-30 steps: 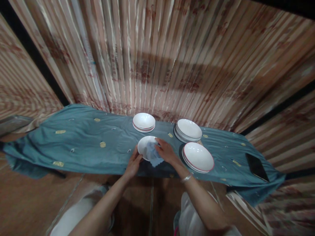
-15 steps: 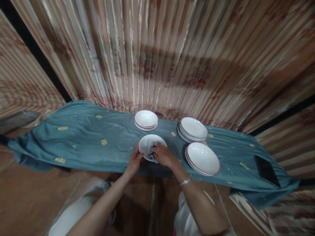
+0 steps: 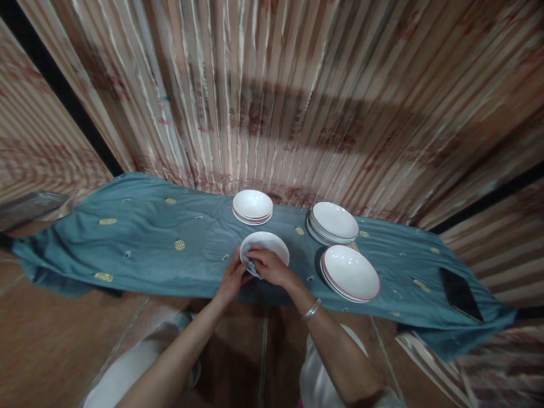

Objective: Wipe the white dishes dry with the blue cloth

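Note:
Near the front edge of the cloth-covered table, a white plate [image 3: 272, 242] is tilted slightly toward me. My left hand [image 3: 233, 277] grips its left rim, thumb on top and fingers underneath. My right hand [image 3: 268, 265] is closed on a small grey-blue cloth [image 3: 253, 267] and presses it against the plate's left inner side. Part of the cloth is hidden under my fingers. A silver bracelet [image 3: 312, 309] circles my right wrist.
Beyond the plate stands a stack of white dishes [image 3: 252, 203]. To the right are a taller plate stack [image 3: 335, 222] and a red-rimmed stack [image 3: 352, 273]. A dark phone-like slab [image 3: 460, 294] lies on the blue-green tablecloth [image 3: 144, 243]. Pleated curtains [image 3: 272, 102] hang behind.
My right hand has moved the cloth leftward across the plate, from its middle to the left side near my left thumb. My left hand keeps its hold on the rim.

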A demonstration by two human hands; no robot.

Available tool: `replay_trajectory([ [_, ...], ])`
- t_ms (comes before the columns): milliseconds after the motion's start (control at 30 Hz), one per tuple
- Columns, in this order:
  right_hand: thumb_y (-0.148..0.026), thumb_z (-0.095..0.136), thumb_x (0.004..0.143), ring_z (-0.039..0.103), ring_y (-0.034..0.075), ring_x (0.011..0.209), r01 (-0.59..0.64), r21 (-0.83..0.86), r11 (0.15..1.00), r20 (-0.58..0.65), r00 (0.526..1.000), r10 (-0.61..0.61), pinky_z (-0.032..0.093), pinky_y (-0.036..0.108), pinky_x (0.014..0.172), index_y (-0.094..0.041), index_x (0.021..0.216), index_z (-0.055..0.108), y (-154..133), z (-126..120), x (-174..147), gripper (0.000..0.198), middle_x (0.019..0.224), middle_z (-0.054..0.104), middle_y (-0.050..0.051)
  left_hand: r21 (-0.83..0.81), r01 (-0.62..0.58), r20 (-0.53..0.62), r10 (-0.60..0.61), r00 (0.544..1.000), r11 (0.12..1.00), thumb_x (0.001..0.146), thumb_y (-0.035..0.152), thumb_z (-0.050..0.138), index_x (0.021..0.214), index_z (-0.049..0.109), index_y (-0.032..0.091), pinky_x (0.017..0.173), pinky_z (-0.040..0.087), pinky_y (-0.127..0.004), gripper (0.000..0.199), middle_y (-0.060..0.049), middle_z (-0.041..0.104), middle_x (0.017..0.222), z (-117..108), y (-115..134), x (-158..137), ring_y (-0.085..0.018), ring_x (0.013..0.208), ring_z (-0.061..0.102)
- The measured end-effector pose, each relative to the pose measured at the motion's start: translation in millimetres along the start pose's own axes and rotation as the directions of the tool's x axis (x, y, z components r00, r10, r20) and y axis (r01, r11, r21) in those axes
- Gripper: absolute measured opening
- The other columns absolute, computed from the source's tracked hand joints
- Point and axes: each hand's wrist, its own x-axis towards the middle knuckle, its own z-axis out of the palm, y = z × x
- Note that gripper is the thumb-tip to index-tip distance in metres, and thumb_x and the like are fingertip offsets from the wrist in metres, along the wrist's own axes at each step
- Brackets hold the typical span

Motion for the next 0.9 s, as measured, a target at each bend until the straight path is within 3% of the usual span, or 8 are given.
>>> replay_trajectory([
  [267, -0.009, 0.039, 0.087, 0.042, 0.022, 0.133, 0.014, -0.089, 0.996, -0.066, 0.998, -0.02, 0.035, 0.037, 0.111, -0.014, 0.133, 0.051, -6, 7, 5, 0.048, 0.148, 0.038, 0.014, -0.007, -0.004, 0.005, 0.004, 1.0, 1.0, 0.077, 0.028, 0.059, 0.141, 0.045, 0.029, 0.096, 0.051, -0.048, 0.065, -0.006, 0.042, 0.15, 4, 7, -5, -0.032, 0.131, 0.046],
  [467, -0.007, 0.039, 0.084, 0.037, 0.025, 0.136, -0.046, -0.284, 0.958, -0.122, 0.992, 0.012, 0.032, 0.041, 0.113, -0.013, 0.138, 0.045, 4, 3, 15, 0.055, 0.149, 0.036, 0.015, 0.016, -0.031, 0.006, 0.031, 1.0, 0.999, 0.075, 0.032, 0.062, 0.139, 0.048, 0.027, 0.098, 0.05, -0.047, 0.065, -0.006, 0.048, 0.145, 7, 10, -7, -0.032, 0.132, 0.045],
  [700, -0.004, 0.036, 0.087, 0.045, 0.029, 0.127, -0.255, -0.544, 0.799, -0.183, 0.966, 0.184, 0.036, 0.044, 0.106, -0.008, 0.138, 0.046, 11, -20, 8, 0.052, 0.145, 0.041, 0.021, 0.001, -0.009, 0.001, 0.009, 1.0, 1.0, 0.075, 0.029, 0.062, 0.142, 0.044, 0.024, 0.095, 0.052, -0.047, 0.069, -0.008, 0.051, 0.142, 8, 12, -5, -0.031, 0.128, 0.048],
  [900, -0.008, 0.032, 0.093, 0.051, 0.026, 0.117, -0.334, -0.689, 0.643, -0.211, 0.941, 0.264, 0.042, 0.038, 0.099, -0.011, 0.131, 0.052, 4, -36, -12, 0.044, 0.137, 0.05, 0.016, -0.069, 0.011, 0.017, -0.01, 1.0, 0.998, 0.076, 0.027, 0.064, 0.141, 0.046, 0.027, 0.094, 0.053, -0.043, 0.067, -0.007, 0.052, 0.141, 11, 11, -6, -0.031, 0.129, 0.047],
])
